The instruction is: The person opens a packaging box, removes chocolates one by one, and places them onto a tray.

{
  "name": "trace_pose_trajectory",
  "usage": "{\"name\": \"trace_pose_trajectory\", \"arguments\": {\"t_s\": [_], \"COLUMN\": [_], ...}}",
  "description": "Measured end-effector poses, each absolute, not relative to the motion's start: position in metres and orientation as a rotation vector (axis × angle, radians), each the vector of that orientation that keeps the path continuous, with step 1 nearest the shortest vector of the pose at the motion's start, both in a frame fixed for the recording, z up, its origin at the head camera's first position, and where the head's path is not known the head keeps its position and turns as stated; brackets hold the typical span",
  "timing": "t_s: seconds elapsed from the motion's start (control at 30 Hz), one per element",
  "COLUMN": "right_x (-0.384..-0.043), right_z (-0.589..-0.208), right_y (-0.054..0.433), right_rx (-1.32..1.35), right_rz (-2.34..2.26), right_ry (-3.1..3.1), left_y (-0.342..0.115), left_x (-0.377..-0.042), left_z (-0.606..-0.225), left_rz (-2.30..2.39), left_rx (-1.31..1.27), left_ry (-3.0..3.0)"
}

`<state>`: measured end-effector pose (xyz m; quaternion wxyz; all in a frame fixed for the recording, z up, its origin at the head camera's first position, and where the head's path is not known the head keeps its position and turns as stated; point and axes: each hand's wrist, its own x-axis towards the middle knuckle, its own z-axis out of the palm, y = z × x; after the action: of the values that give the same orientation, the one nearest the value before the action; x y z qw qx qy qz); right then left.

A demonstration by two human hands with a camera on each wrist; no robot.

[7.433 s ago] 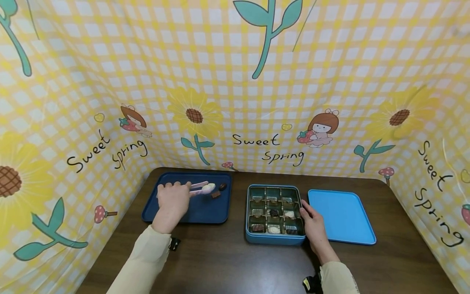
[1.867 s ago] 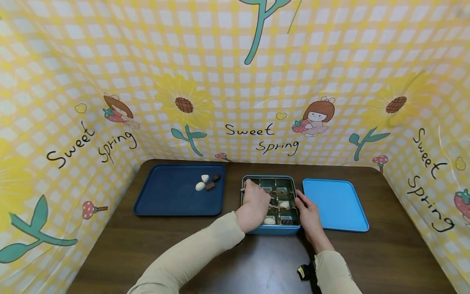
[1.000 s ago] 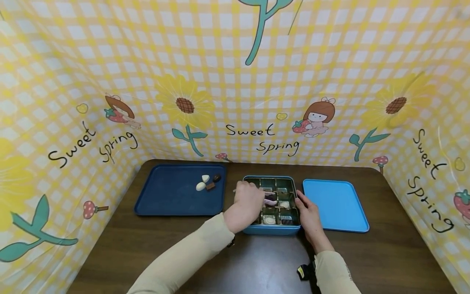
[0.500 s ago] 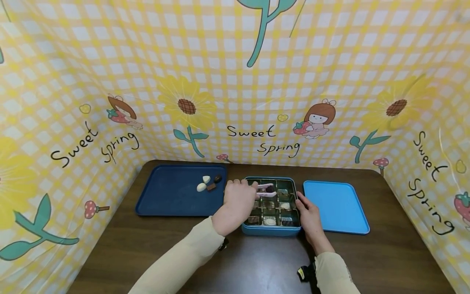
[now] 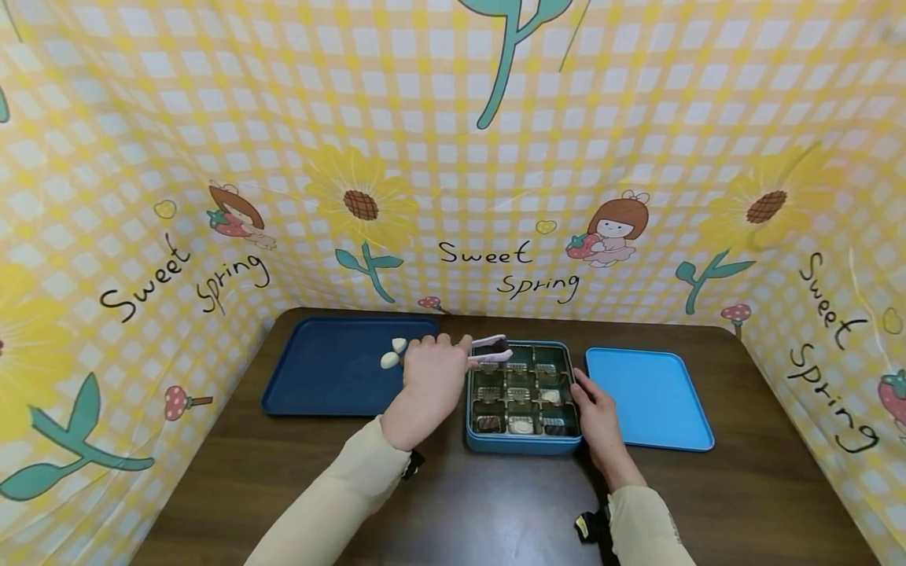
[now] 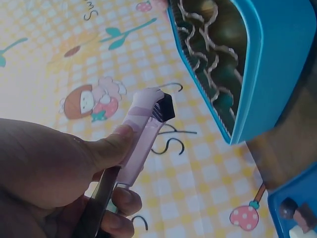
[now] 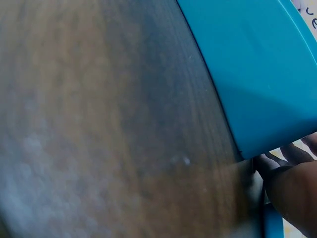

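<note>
My left hand point(image 5: 430, 385) grips tongs point(image 6: 141, 134) with pale pink tips, which pinch a dark chocolate point(image 6: 165, 107). In the head view the tips are over the back left corner of the blue tin point(image 5: 524, 445). That tin has a divided insert; its front row and the right middle compartment hold chocolates point(image 5: 521, 425). My right hand point(image 5: 602, 420) touches the tin's right side with its fingers extended. Two white chocolates point(image 5: 389, 360) lie on the navy tray point(image 5: 318, 385). Beside them, a round dark chocolate point(image 6: 288, 208) and a brown one point(image 6: 305, 216) show in the left wrist view.
A light blue lid point(image 5: 651, 401) lies flat to the right of the tin. All of this is on a dark wooden table point(image 5: 488, 503). A yellow checked cloth point(image 5: 453, 157) hangs behind and at both sides.
A white chocolate was released onto the tray. Then the tongs lifted the dark chocolate from the tin's middle compartment, and my left hand moved left with it. My right hand stayed by the tin.
</note>
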<state>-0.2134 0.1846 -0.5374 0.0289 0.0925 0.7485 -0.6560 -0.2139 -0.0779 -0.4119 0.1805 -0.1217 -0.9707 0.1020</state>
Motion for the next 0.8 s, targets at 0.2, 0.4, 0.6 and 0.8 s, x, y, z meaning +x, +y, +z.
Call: {"name": "trace_pose_trajectory", "arguments": {"t_s": [0.2, 0.4, 0.6, 0.8], "right_x": [-0.213, -0.213, -0.212, -0.213], "right_z": [-0.537, -0.538, -0.537, -0.539], "right_y": [0.185, 0.185, 0.186, 0.186], "right_rx": [0.286, 0.28, 0.265, 0.242], "right_rz": [-2.026, -2.03, -2.032, -2.012], "right_ry": [2.305, 2.303, 2.302, 2.336], "left_y": [-0.094, -0.115, -0.136, -0.153], "left_x": [-0.215, -0.215, -0.218, -0.222], "left_z": [-0.408, -0.406, -0.401, -0.399], "left_rz": [0.228, 0.168, 0.126, 0.123], "left_rx": [-0.29, -0.215, -0.138, -0.064], "left_ry": [-2.733, -2.775, -2.813, -2.872]}}
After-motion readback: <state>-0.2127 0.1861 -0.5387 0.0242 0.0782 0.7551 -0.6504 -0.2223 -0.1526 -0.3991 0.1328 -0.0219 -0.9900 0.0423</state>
